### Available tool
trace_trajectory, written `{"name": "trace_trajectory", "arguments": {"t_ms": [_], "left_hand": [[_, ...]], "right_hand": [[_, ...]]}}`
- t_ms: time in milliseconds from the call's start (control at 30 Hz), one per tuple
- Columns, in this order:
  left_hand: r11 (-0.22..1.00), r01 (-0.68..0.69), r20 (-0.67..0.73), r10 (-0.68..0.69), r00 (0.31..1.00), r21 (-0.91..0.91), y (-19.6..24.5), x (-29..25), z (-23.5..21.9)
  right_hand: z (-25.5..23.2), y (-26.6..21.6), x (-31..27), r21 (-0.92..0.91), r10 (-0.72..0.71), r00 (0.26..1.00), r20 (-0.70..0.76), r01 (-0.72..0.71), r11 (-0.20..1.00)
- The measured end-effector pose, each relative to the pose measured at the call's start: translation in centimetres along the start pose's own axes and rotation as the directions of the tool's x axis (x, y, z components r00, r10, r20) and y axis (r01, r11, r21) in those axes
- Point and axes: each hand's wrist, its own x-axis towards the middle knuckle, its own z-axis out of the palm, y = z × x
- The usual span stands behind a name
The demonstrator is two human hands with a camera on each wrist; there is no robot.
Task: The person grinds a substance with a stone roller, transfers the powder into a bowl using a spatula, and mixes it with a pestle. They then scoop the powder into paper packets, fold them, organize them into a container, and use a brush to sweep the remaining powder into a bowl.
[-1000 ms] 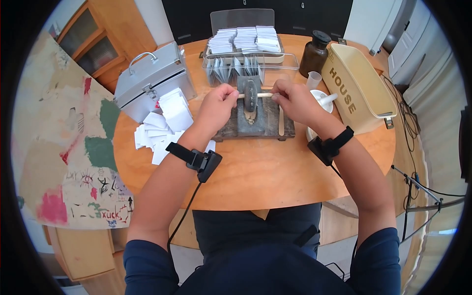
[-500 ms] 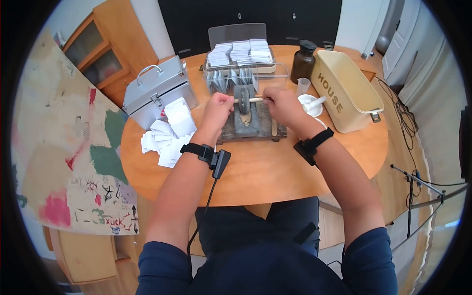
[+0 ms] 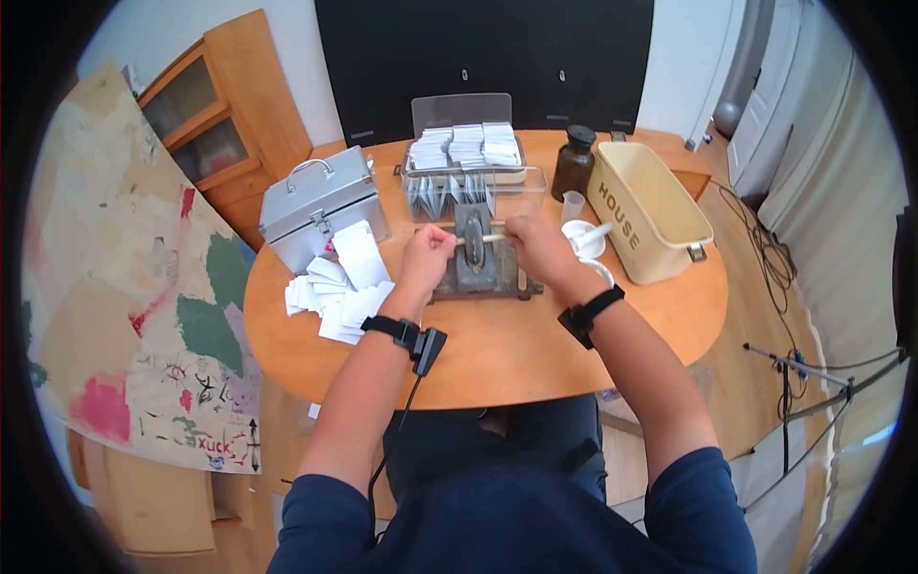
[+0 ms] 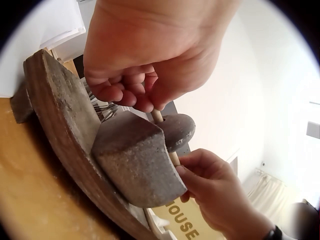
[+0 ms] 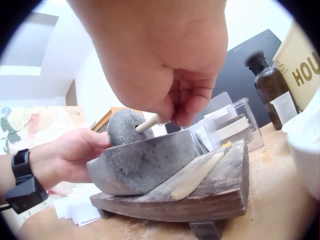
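A round stone wheel (image 3: 474,238) stands upright in a grey stone trough (image 5: 145,162), with a pale wooden rod (image 5: 148,123) through its centre. My left hand (image 3: 427,260) pinches one end of the rod, and my right hand (image 3: 547,251) grips the other end. The trough rests on a low dark wooden stand (image 4: 75,130). On that stand, right of the trough, lies a flat wooden stick (image 5: 197,176). What the trough holds cannot be made out in the wrist views.
Left stand a silver metal case (image 3: 320,206) and loose white papers (image 3: 359,256). Behind are a clear organizer (image 3: 521,182) and a tray of white packets (image 3: 467,143). Right are a brown bottle (image 3: 574,165), a small cup (image 3: 572,206), white bowls with a pestle (image 3: 585,239) and a cream HOUSE bin (image 3: 622,230).
The head view has shifted, so the table sits lower in it. Both hands keep hold of the rod, with the wheel between them in the trough.
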Motion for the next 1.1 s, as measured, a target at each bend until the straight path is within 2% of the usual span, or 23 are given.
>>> {"name": "trace_trajectory", "arguments": {"t_ms": [100, 133, 167, 300, 400, 467, 567, 667, 767, 1000, 1100], "left_hand": [[0.997, 0.052, -0.031, -0.054, 0.998, -0.065, -0.2, 0.8, -0.1], [0.997, 0.030, -0.007, -0.030, 1.000, -0.071, -0.4, 1.4, -0.2], [0.997, 0.011, 0.023, -0.009, 1.000, -0.074, -0.5, 1.7, -0.2], [0.994, 0.062, 0.021, -0.060, 0.998, -0.095, 0.3, 1.1, -0.2], [0.994, 0.084, 0.031, -0.082, 0.996, -0.072, 0.2, 0.4, -0.3], [0.996, -0.005, 0.015, 0.007, 1.000, -0.091, -0.2, 0.6, -0.2], [0.997, 0.071, 0.010, -0.071, 0.997, -0.025, 0.6, 0.8, -0.1], [0.999, 0.045, 0.017, -0.046, 0.999, 0.029, 0.5, 0.1, -0.4], [0.997, 0.048, 0.028, -0.046, 0.999, -0.054, 0.5, -0.1, -0.4], [1.000, 0.009, 0.004, -0.009, 1.000, -0.011, 0.0, 1.2, -0.1], [0.999, 0.051, -0.017, -0.051, 0.999, -0.016, 0.6, 1.0, 0.0]], "right_hand": [[-0.6, -0.4, 0.9, -0.015, 0.013, 0.999, 0.042, -0.013, 1.000], [-0.1, 0.1, 1.2, -0.009, -0.036, 0.999, -0.005, 0.035, 0.999], [0.1, 0.4, 1.3, -0.004, -0.041, 0.999, 0.011, 0.041, 0.999], [-0.9, -0.1, 1.2, 0.019, -0.020, 0.999, 0.041, 0.019, 1.000], [-1.4, -0.1, 1.5, 0.060, -0.082, 0.990, 0.113, 0.076, 0.995], [-0.9, 0.0, 1.8, 0.015, -0.034, 0.996, 0.083, 0.033, 0.999], [-0.7, 0.4, 2.1, 0.048, -0.033, 0.997, 0.066, 0.030, 0.998], [-1.7, -0.2, 1.4, 0.082, -0.067, 0.994, 0.088, 0.060, 0.995], [-1.6, -0.8, 1.4, 0.046, -0.039, 0.997, 0.073, 0.036, 0.998], [-0.2, 0.5, 1.7, 0.076, -0.011, 0.999, 0.048, 0.008, 0.997], [0.0, 0.5, 1.6, 0.053, -0.011, 1.000, 0.020, 0.010, 0.999]]}}
